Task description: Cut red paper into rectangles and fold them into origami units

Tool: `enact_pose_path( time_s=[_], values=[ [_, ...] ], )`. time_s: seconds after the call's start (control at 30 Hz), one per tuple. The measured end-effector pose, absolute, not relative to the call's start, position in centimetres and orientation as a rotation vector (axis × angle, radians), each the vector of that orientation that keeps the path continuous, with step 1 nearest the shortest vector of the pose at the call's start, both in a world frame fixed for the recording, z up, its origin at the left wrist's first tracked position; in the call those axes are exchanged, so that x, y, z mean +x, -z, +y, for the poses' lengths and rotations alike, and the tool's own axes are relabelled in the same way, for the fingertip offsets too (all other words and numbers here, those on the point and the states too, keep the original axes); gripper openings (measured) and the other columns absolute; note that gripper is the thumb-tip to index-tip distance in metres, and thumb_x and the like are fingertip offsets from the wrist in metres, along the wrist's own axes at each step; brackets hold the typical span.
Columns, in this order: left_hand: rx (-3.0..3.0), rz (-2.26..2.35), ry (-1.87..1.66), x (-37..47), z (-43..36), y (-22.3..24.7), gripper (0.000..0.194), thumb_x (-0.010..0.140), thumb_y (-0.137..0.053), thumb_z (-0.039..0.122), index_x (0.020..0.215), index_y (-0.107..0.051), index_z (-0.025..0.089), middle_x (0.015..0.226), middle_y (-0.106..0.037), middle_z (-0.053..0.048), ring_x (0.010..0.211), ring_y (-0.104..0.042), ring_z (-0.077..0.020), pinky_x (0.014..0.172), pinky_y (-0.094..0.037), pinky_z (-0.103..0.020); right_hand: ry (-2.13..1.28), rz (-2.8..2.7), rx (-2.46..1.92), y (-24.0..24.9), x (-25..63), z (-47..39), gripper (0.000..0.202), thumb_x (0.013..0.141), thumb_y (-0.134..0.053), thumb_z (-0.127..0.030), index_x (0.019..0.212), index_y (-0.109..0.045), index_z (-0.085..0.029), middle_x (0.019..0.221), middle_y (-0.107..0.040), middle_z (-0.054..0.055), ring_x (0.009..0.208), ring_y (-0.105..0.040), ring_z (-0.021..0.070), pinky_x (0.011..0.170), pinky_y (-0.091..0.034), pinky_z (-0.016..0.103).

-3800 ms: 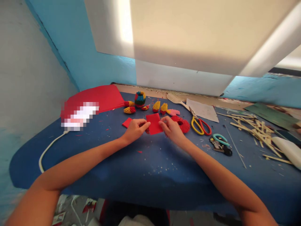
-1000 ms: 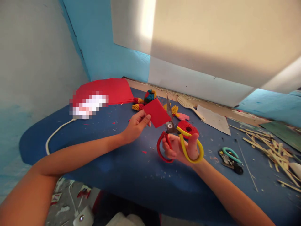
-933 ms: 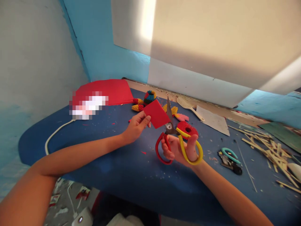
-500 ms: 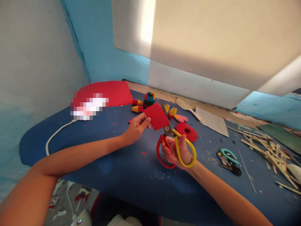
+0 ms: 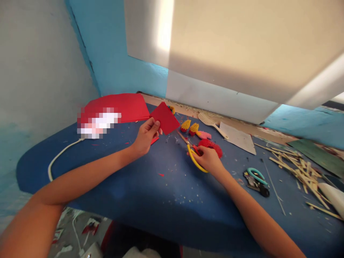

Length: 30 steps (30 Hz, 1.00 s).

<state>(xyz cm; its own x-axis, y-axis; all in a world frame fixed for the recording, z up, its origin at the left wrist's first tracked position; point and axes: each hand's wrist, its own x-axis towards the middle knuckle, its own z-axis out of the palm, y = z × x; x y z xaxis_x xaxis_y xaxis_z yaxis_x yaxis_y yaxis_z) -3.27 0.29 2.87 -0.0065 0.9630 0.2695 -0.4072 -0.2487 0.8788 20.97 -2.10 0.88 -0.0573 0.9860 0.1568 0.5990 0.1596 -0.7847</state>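
My left hand [image 5: 148, 134] pinches a squarish piece of red paper [image 5: 165, 119] by its lower left side, holding it above the table. Closed around the scissors [image 5: 191, 147], with one yellow and one red handle, is my right hand [image 5: 208, 159]. The scissor blades point up and left, apart from the paper. Behind the right hand lies a red folded-paper ring [image 5: 216, 147]. Two yellow and red folded-paper pieces [image 5: 189, 127] and a pink one [image 5: 204, 135] sit just beyond the scissors. A blue and yellow folded-paper piece [image 5: 172, 109] is mostly hidden by the red paper.
Large red sheets [image 5: 126, 107] lie at the back left beside a white cable [image 5: 55, 157]. On the right are a cream hairbrush [image 5: 213, 124], a white sheet [image 5: 238, 138], a teal-handled tool [image 5: 256, 177] and scattered wooden sticks [image 5: 303, 172]. The blue table [image 5: 120, 200] carries small scraps.
The scissors have come away from the red paper, and my right hand has turned over and lowered them toward the table. My left hand has shifted left and up with the paper.
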Motion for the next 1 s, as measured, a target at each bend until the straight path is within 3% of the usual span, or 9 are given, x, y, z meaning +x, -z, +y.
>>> enact_pose_path(
  time_s=[0.13,0.23,0.33,0.5,0.53,0.63,0.77,1.0],
  values=[
    [1.171,0.667,-1.376,-2.8,-0.1,-2.4,0.032,0.072,-0.067,0.045,0.065,-0.054,0.017,0.056,-0.053,0.003,0.047,-0.042,-0.0045,0.044,-0.031,-0.016,-0.618,-1.838,-1.554,-1.3,21.3,-2.1,0.030,0.052,-0.076,-0.039,0.052,-0.054,-0.018,0.050,-0.049,0.000,0.054,-0.047,0.0136,0.051,-0.029,0.024],
    [1.241,0.673,-1.310,-2.2,-0.6,-1.8,0.034,0.071,-0.066,0.048,0.062,-0.057,0.016,0.057,-0.056,0.001,0.046,-0.043,-0.0056,0.043,-0.032,-0.018,-0.653,-1.846,-1.444,-2.0,20.3,-3.0,0.035,0.061,-0.071,-0.045,0.085,-0.062,-0.020,0.076,-0.062,0.005,0.066,-0.055,0.0166,0.054,-0.038,0.026],
    [1.333,0.695,-1.226,-1.8,-1.0,-1.6,0.031,0.072,-0.065,0.044,0.062,-0.063,0.015,0.061,-0.061,-0.002,0.048,-0.047,-0.0072,0.045,-0.036,-0.019,-0.958,-1.638,-1.099,-2.1,18.3,-4.1,0.047,0.065,-0.068,-0.047,0.103,-0.053,-0.023,0.088,-0.064,0.004,0.057,-0.056,0.0134,0.044,-0.040,0.024],
    [1.512,0.720,-0.898,-2.9,0.1,-2.1,0.018,0.067,-0.071,0.029,0.060,-0.067,0.013,0.049,-0.057,-0.002,0.041,-0.047,-0.0090,0.040,-0.033,-0.019,-0.901,-1.523,-1.147,-1.3,17.2,-4.5,0.018,0.079,-0.057,-0.038,0.082,-0.056,-0.020,0.057,-0.057,-0.002,0.048,-0.052,0.0114,0.045,-0.041,0.024],
    [1.538,0.723,-0.837,-3.5,0.6,-2.2,0.013,0.062,-0.075,0.025,0.064,-0.069,0.013,0.047,-0.056,0.000,0.039,-0.047,-0.0092,0.039,-0.032,-0.019,-0.873,-1.547,-1.169,-1.1,17.4,-4.4,0.017,0.079,-0.058,-0.036,0.080,-0.057,-0.020,0.058,-0.058,-0.001,0.049,-0.052,0.0119,0.047,-0.041,0.025],
    [1.755,0.841,-0.728,-5.0,2.1,-2.5,0.029,0.058,-0.076,0.019,0.087,-0.072,0.018,0.048,-0.057,0.002,0.039,-0.046,-0.0083,0.039,-0.029,-0.017,-0.782,-1.655,-1.223,-0.5,18.1,-3.8,0.013,0.076,-0.060,-0.032,0.076,-0.060,-0.019,0.059,-0.058,0.000,0.052,-0.052,0.0127,0.051,-0.039,0.025],
    [1.930,0.826,-0.574,-5.9,3.0,-2.3,0.008,0.064,-0.071,0.021,0.070,-0.073,0.016,0.048,-0.061,-0.002,0.042,-0.050,-0.0101,0.040,-0.030,-0.017,-0.732,-1.840,-1.239,0.6,18.0,-3.3,0.010,0.075,-0.060,-0.027,0.074,-0.064,-0.018,0.057,-0.058,-0.001,0.051,-0.049,0.0114,0.051,-0.035,0.024],
    [2.005,0.807,-0.285,-6.0,3.6,-1.6,0.021,0.075,-0.061,0.029,0.082,-0.072,0.012,0.059,-0.067,-0.003,0.050,-0.057,-0.0103,0.044,-0.036,-0.015,-0.644,-1.948,-1.260,1.9,17.7,-2.8,0.009,0.075,-0.058,-0.023,0.077,-0.065,-0.018,0.060,-0.060,-0.001,0.054,-0.052,0.0118,0.051,-0.038,0.022]
  ],
)
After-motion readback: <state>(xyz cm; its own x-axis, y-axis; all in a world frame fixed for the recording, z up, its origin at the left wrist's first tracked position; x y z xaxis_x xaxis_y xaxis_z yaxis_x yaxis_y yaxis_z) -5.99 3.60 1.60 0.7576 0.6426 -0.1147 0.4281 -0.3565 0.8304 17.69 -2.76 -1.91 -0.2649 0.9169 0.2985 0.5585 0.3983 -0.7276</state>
